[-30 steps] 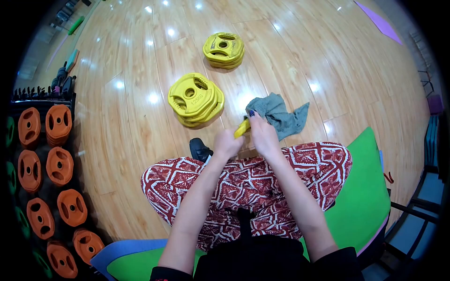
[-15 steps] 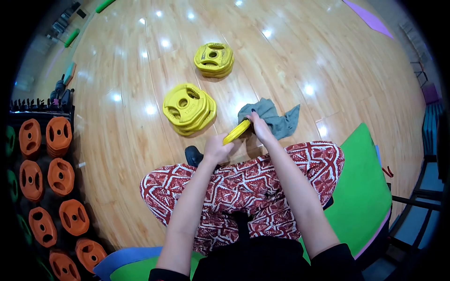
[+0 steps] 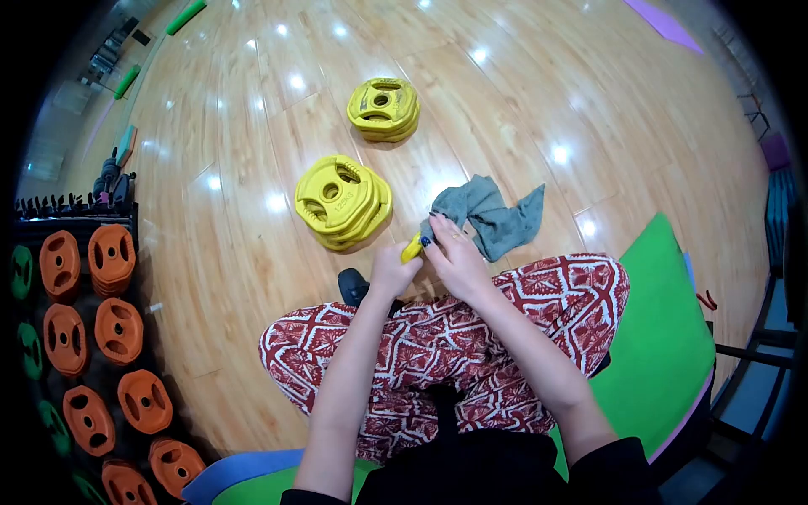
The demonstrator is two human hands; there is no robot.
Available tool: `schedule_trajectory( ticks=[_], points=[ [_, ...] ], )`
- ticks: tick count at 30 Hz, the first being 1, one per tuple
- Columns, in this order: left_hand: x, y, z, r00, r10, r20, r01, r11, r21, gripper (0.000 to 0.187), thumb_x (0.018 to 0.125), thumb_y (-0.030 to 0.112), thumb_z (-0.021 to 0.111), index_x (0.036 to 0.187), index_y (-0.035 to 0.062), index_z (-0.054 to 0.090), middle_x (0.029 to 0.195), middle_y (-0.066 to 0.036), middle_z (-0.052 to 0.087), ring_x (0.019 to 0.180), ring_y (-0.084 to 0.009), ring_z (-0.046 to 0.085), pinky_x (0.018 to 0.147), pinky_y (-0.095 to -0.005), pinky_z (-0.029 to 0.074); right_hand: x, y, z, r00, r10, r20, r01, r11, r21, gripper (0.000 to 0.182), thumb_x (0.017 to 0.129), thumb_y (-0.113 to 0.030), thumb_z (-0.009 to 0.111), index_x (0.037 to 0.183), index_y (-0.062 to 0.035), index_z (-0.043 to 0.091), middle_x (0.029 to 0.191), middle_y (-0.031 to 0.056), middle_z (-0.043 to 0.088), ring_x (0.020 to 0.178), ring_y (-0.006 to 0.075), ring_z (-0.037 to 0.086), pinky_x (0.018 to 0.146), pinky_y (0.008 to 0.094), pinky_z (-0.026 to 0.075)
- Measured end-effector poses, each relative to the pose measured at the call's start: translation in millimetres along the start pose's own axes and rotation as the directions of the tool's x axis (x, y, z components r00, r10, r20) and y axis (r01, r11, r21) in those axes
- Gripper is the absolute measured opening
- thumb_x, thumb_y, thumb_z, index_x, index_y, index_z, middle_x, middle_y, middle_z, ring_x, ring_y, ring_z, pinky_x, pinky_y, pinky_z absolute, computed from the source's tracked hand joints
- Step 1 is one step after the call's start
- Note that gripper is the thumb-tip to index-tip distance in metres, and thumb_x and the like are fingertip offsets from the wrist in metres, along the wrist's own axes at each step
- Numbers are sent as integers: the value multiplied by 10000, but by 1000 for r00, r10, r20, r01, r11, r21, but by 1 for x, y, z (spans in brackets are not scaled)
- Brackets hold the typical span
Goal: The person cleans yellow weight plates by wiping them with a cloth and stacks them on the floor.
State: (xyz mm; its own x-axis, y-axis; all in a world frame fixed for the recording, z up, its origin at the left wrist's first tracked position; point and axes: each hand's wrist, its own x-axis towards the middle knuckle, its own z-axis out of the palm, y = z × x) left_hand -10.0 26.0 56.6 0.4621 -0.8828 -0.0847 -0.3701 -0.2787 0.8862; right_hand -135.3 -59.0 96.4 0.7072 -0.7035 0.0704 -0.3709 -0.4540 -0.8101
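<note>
Between my hands is a yellow weight plate (image 3: 411,250), seen nearly edge-on and mostly covered by hands and cloth. My left hand (image 3: 394,271) is closed around its near left side. My right hand (image 3: 457,259) is closed on a grey-green cloth (image 3: 497,220), pressing part of it against the plate; the loose end hangs out to the right over the floor. To the left of the hands, a stack of yellow weight plates (image 3: 341,200) lies on the floor. Farther off sits a second yellow stack (image 3: 383,109), its top plate marked with dark scuffs.
Orange weight plates (image 3: 118,328) hang on a dark rack at the left. Beneath me is a green mat (image 3: 648,337), with a blue mat edge (image 3: 240,465) at lower left. A black shoe (image 3: 353,286) shows by my left hand. Wooden floor (image 3: 522,109) stretches ahead.
My right hand has slid the cloth over the plate toward my left hand, covering more of the yellow. The view has shifted slightly; both stacks stay in place.
</note>
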Motion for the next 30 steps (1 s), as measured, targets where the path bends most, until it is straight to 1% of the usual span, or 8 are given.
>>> schedule_trajectory(
  ticks=[9, 13, 15, 16, 17, 19, 26, 30],
  points=[
    [-6, 30, -14, 953, 281, 114, -302, 844, 443, 320, 546, 168, 663, 835, 54, 583, 870, -102, 537, 855, -291, 507, 702, -356, 419, -5, 29, -34, 974, -14, 226, -9, 995, 101, 504, 689, -145, 569, 1170, -26, 472, 1213, 182, 457, 1177, 286, 390, 957, 336, 328],
    [-26, 24, -5, 970, 189, -151, -61, 797, 601, 582, 573, 175, 697, 1106, 85, 481, 1080, -88, 450, 1005, -258, 437, 815, -346, 386, -5, 24, -24, 999, -14, 33, 14, 1000, -5, 354, 635, -59, 552, 989, -61, 550, 1033, 103, 563, 1034, 270, 490, 838, 385, 387],
    [-43, -3, 8, 853, -422, -308, 404, 906, -124, 763, 670, 183, 668, 1298, 114, 241, 1186, -100, 351, 1041, -207, 405, 887, -336, 357, -7, 17, -28, 997, 81, 19, -76, 979, -190, 269, 625, -22, 542, 894, -43, 551, 922, 109, 588, 948, 278, 528, 792, 403, 408],
    [-46, 31, -3, 732, -679, 57, 541, 528, -654, 781, 741, 138, 617, 1337, 92, 114, 1233, -97, 315, 1055, -200, 401, 917, -339, 351, -8, 19, -28, 996, 86, 17, -81, 980, -181, 269, 625, -22, 542, 894, -43, 551, 922, 109, 588, 948, 278, 528, 792, 403, 408],
    [-48, 38, -5, 665, -715, 218, 580, 310, -753, 626, 795, 158, 544, 1307, 74, 194, 1262, -123, 310, 1087, -226, 396, 928, -380, 348, -7, 21, -27, 996, 86, -7, -85, 968, -235, 215, 619, -13, 541, 832, -36, 549, 853, 120, 593, 882, 287, 551, 746, 402, 428],
    [-43, 12, -13, 805, -306, 508, 518, -55, -854, 496, 837, 256, 478, 1258, 78, 286, 1244, -134, 344, 1109, -244, 390, 931, -438, 344, -9, 24, -24, 996, 84, -20, -86, 955, -282, 161, 612, -4, 540, 771, -29, 548, 785, 131, 599, 817, 296, 573, 701, 401, 448],
    [-29, 11, 3, 821, -416, 390, 495, 181, -850, 500, 878, 423, 376, 1258, 101, 324, 1272, -75, 369, 1167, -239, 353, 977, -463, 277, -11, 14, -26, 970, -24, 243, 110, 933, -343, 215, 625, -237, 670, 736, -63, 608, 661, 109, 600, 645, 271, 594, 584, 374, 468],
    [-26, 16, -3, 828, -337, 448, 517, 151, -843, 485, 878, 436, 342, 1268, 148, 328, 1240, -85, 414, 1134, -257, 395, 947, -475, 296, -10, 15, 8, 954, -290, 70, 298, 916, -268, 190, 672, -249, 643, 788, -101, 614, 771, 15, 622, 729, 189, 582, 605, 309, 469]
  ],
)
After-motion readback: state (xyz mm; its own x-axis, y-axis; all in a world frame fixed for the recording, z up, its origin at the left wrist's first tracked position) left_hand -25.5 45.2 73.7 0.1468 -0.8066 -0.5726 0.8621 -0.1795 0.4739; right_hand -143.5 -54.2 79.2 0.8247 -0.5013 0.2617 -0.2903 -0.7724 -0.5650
